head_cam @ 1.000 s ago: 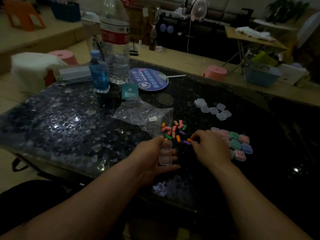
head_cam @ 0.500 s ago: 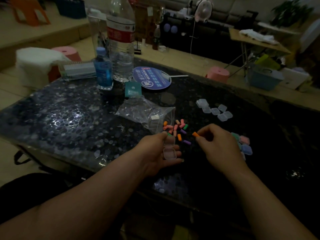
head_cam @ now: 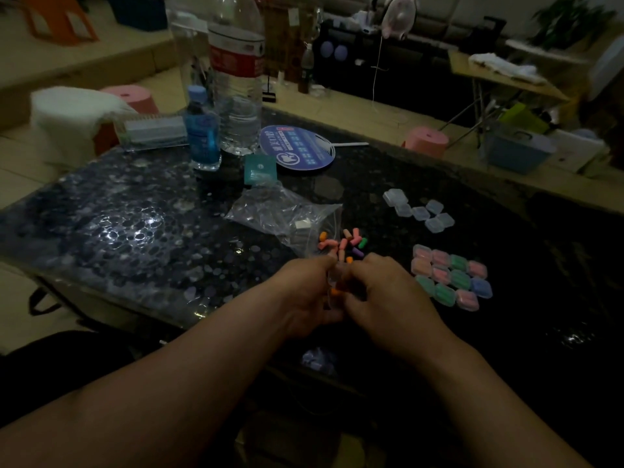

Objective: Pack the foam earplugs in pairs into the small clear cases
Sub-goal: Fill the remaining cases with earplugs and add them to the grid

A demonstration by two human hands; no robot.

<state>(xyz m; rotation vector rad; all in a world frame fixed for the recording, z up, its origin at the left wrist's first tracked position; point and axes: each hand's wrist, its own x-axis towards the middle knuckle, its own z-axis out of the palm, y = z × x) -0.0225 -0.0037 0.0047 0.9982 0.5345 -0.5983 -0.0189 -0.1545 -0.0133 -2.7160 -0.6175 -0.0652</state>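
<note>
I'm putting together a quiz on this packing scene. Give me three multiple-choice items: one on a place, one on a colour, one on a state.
1. Where do the filled cases lie?
A. to the right of the right hand
B. behind the bottles
C. inside the plastic bag

2. What colour is the earplug showing between the two hands?
A. green
B. orange
C. purple

3. What is the left hand doing?
A. lying flat on the table
B. reaching into the plastic bag
C. holding the clear case

Key:
1 A, they cluster just past that hand's right side.
2 B, an orange plug shows in the gap.
3 C, its fingers curl round the case.
</note>
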